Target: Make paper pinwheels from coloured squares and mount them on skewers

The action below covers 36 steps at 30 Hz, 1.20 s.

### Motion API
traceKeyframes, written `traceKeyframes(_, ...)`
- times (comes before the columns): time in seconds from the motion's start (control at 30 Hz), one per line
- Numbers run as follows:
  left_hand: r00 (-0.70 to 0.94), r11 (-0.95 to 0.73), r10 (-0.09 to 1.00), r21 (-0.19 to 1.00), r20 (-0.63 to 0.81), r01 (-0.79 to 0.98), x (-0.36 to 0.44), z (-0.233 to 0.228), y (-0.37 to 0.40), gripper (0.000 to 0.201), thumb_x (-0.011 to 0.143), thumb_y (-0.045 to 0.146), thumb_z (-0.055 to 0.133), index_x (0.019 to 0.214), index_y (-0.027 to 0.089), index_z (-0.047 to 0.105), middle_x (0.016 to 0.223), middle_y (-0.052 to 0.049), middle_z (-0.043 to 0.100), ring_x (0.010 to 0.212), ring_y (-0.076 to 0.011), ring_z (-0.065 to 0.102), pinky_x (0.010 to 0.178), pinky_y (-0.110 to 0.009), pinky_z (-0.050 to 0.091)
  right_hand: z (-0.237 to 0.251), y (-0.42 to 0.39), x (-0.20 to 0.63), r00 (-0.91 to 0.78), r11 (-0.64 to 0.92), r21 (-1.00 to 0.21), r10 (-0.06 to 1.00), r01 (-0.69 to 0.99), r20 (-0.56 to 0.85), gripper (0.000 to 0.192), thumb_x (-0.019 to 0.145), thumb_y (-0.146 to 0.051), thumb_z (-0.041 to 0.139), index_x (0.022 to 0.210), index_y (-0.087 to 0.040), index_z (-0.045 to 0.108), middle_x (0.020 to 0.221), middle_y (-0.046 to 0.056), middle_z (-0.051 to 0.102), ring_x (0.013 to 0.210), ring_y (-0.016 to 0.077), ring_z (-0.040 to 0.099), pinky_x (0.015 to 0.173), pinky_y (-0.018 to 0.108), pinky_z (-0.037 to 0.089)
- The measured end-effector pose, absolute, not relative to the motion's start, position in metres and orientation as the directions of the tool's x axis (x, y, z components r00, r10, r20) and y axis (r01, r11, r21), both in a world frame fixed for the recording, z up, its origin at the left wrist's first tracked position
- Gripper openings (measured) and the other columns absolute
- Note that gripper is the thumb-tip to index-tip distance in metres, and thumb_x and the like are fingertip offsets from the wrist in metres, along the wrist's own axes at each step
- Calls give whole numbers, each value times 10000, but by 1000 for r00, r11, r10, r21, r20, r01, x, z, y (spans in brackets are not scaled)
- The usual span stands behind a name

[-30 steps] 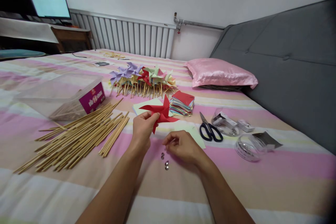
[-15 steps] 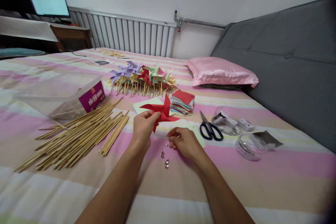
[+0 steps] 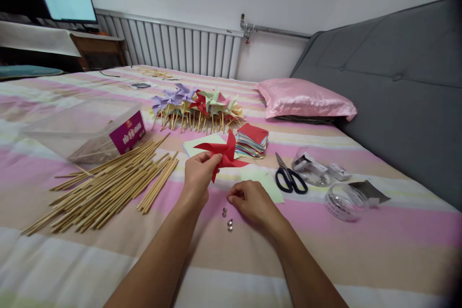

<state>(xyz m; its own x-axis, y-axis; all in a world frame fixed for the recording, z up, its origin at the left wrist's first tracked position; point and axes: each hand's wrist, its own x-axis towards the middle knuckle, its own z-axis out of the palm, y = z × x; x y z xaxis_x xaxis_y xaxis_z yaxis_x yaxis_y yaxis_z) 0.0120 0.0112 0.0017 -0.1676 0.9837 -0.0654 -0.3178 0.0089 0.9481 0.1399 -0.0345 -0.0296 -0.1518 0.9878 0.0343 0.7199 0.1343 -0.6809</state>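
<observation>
2 hands, left hand (image 3: 197, 178) pinching red pinwheel (image 3: 224, 153), right hand (image 3: 252, 199) curled over pins (image 3: 227, 219)

At frame centre, a matt red paper pinwheel (image 3: 224, 153); below it, small shiny metal pins (image 3: 227, 219) on the soft striped cloth bed sheet (image 3: 378, 245). Left lie pale, matt wooden sticks (image 3: 108, 185). Upper right, a glossy pink satin pillow (image 3: 305, 100); nearby, black plastic-handled metal scissors (image 3: 288, 176).
</observation>
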Motion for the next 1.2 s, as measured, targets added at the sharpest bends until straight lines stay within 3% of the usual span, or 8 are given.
traceKeyframes(0.33, -171, 17, 983, 952, -73, -307, 12, 3, 10, 163, 541, 202, 697, 525, 130, 552, 442, 40, 530, 405, -58, 443, 389, -165, 326, -33, -33, 136, -130, 122, -664, 991, 738, 37, 213, 758, -119, 485, 798, -193, 680, 802, 48, 688, 756, 163, 598, 669, 237, 376)
traceKeyframes(0.53, -161, 22, 984, 950, -76, -311, 13, 4, 10, 169, 544, 200, 692, 518, 134, 539, 438, 43, 529, 402, -59, 450, 382, -159, 332, -32, -31, 136, -78, 59, -683, 997, 728, 4, 211, 765, -122, 467, 812, -175, 666, 674, 42, 656, 644, 147, 583, 635, 229, 381)
traceKeyframes(0.77, -150, 26, 986, 951, -75, -307, 12, 3, 9, 171, 546, 208, 693, 526, 132, 542, 430, 42, 529, 399, -63, 449, 372, -158, 336, -29, -31, 138, -30, 6, -696, 999, 718, -22, 253, 774, -105, 419, 828, -175, 657, 676, 39, 656, 589, 130, 583, 606, 226, 380)
traceKeyframes(1.2, -159, 32, 983, 946, -88, -322, 12, 1, 11, 173, 537, 203, 698, 532, 136, 539, 453, 38, 549, 407, -63, 465, 395, -166, 354, -30, -32, 147, -78, 73, -639, 997, 766, 21, 154, 704, -150, 572, 771, -225, 688, 758, 20, 693, 715, 161, 601, 625, 244, 385)
